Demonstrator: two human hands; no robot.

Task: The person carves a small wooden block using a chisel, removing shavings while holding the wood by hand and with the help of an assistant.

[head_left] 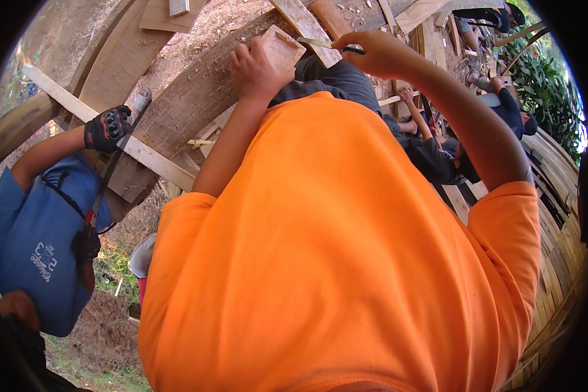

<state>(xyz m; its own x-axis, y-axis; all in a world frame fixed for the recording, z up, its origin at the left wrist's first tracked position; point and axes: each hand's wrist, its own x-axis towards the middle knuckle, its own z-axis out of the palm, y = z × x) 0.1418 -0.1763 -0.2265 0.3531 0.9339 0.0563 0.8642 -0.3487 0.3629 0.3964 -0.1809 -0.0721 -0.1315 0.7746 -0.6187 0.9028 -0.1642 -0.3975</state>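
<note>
My left hand is closed round a small pale wooden block, which has a shallow hollow cut into its upper face. Above my lap, my right hand grips a knife by its dark handle. Its narrow blade points left toward the block, with the tip close to the block's right edge. From this view I cannot tell whether the tip touches the wood. Behind the block lies a wide, rough plank, and a pale narrow board slants past the blade.
At the left, a person in a blue shirt wears dark gloves and holds a long saw-like tool beside a pale wooden strip. Several other people sit at the right, one in dark clothes. Stacked slats line the right edge.
</note>
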